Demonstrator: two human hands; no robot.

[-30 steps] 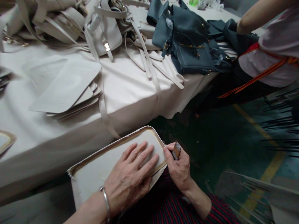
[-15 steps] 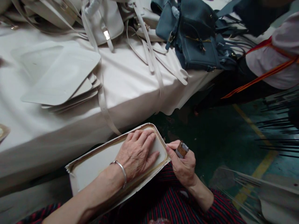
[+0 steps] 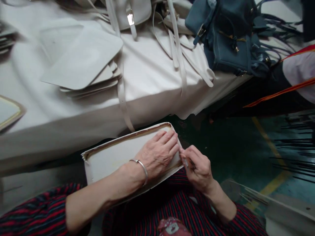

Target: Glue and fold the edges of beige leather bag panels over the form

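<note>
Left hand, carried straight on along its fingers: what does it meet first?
The left hand lies flat on the cream panel, fingertips nearly at its upturned rim at the far corner; that rim comes first. Beyond looks like dark floor, depth unclear.

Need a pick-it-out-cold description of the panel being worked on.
Find the table draped in cream material; just below its near edge, on a striped lap, lies a cream panel. The left hand lies flat on its right end, the right hand at its corner. Unlike the plain stacked panels on the table, it is off the table and has a brown-lined, turned-up rim.
</note>
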